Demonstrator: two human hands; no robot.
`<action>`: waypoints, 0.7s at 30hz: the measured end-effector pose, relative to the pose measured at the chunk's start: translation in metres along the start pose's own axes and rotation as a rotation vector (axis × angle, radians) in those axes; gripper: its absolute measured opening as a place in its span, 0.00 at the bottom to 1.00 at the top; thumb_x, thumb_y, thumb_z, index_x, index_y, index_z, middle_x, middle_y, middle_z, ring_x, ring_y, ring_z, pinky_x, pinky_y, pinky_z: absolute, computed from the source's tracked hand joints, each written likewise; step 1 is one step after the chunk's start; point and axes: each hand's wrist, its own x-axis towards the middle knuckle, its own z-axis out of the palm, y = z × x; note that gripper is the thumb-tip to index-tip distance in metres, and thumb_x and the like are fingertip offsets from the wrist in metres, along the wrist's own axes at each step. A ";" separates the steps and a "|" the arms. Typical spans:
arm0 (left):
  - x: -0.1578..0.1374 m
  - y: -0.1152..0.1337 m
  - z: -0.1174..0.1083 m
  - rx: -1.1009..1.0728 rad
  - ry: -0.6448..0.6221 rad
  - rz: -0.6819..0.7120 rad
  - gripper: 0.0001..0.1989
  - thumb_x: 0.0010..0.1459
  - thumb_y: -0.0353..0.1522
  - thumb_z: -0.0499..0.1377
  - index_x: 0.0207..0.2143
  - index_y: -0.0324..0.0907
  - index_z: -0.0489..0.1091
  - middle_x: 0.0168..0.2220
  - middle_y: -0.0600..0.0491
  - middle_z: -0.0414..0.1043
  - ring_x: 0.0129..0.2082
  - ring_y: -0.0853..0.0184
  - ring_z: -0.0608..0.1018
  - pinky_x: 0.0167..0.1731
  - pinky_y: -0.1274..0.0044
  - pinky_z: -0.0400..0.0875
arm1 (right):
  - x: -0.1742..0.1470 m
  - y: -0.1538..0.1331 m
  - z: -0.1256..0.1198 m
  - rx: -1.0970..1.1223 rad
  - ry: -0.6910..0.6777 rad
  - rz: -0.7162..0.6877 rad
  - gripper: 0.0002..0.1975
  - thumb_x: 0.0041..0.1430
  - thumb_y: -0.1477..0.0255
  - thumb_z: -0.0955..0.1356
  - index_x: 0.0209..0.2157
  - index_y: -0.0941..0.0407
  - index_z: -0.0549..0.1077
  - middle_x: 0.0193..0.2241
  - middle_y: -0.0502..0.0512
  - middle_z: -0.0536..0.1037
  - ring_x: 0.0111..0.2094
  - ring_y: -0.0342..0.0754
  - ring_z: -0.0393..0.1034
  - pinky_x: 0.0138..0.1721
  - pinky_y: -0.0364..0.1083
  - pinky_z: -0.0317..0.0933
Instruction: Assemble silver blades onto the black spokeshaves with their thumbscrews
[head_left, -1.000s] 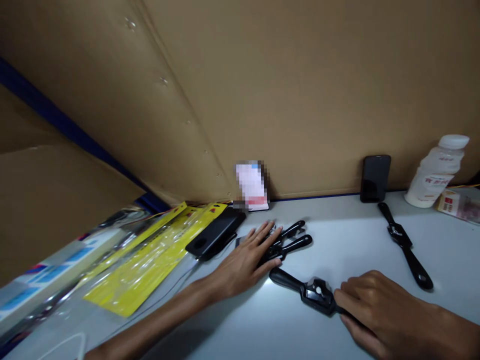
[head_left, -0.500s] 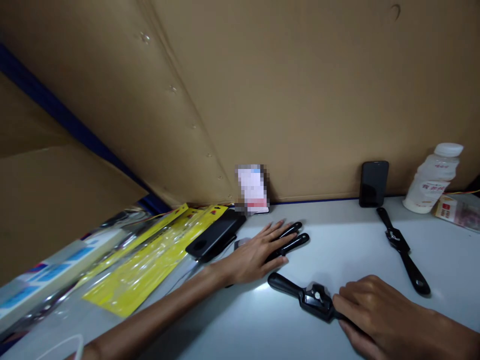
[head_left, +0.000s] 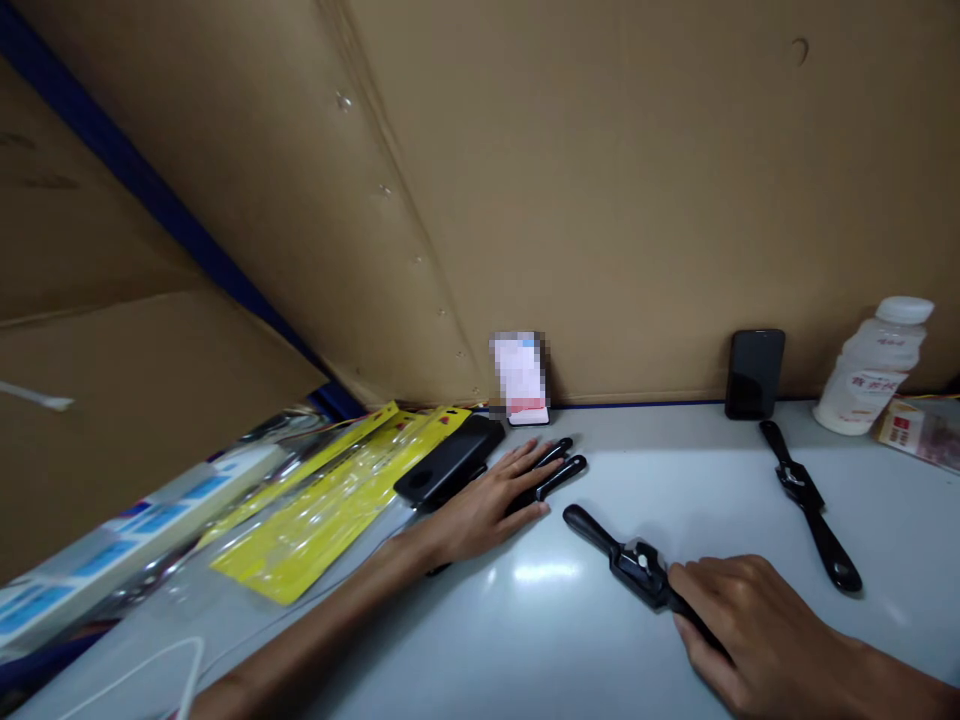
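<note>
Brown cardboard panelling stands behind the glossy worktop, whose smooth surface could let anything nudged slide freely. Yellow packets lie along the left side, overlapping one another, so a sweep of the left forearm might drag them out of line. Centre right, a black spokeshave points its free handle away towards the left; whether it rests on the worktop or sits slightly above, I cannot tell. Another spokeshave lies farther right, its upper end just beside a propped dark phone, which a bump there would probably topple. The right hand is closed round the near handle of the first spokeshave; should that grip slip towards the middle, an exposed edge could nick the fingers. The left hand is spread flat over black-handled tools, apparently gripping none; uneven pressure might make them skid apart. Smallest, a pale screw on the held tool: if loose, the blade might shift.
</note>
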 end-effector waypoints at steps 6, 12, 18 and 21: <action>-0.001 0.040 -0.009 -0.009 0.422 -0.134 0.20 0.72 0.38 0.49 0.62 0.43 0.64 0.61 0.41 0.65 0.60 0.53 0.71 0.58 0.57 0.69 | 0.000 -0.001 0.004 0.027 0.072 0.072 0.08 0.66 0.72 0.59 0.41 0.55 0.68 0.30 0.52 0.76 0.28 0.49 0.70 0.30 0.49 0.53; 0.007 0.124 -0.002 0.036 0.256 0.076 0.09 0.70 0.32 0.51 0.45 0.39 0.70 0.38 0.47 0.73 0.37 0.58 0.77 0.37 0.64 0.77 | 0.003 -0.002 0.002 -0.018 0.084 0.055 0.09 0.68 0.71 0.58 0.40 0.55 0.68 0.29 0.53 0.76 0.27 0.49 0.69 0.29 0.50 0.53; 0.021 0.145 0.011 0.138 0.176 0.046 0.12 0.68 0.37 0.55 0.32 0.40 0.67 0.27 0.51 0.72 0.25 0.59 0.76 0.24 0.69 0.73 | 0.003 -0.004 0.005 -0.113 0.113 -0.003 0.08 0.68 0.72 0.58 0.40 0.56 0.67 0.29 0.53 0.75 0.26 0.49 0.69 0.28 0.50 0.54; 0.026 0.149 0.020 0.152 0.098 0.051 0.11 0.68 0.34 0.54 0.31 0.41 0.66 0.26 0.51 0.73 0.25 0.60 0.77 0.25 0.70 0.72 | 0.001 -0.004 0.008 -0.106 0.103 -0.032 0.06 0.69 0.73 0.59 0.39 0.55 0.66 0.29 0.52 0.75 0.26 0.49 0.69 0.29 0.50 0.56</action>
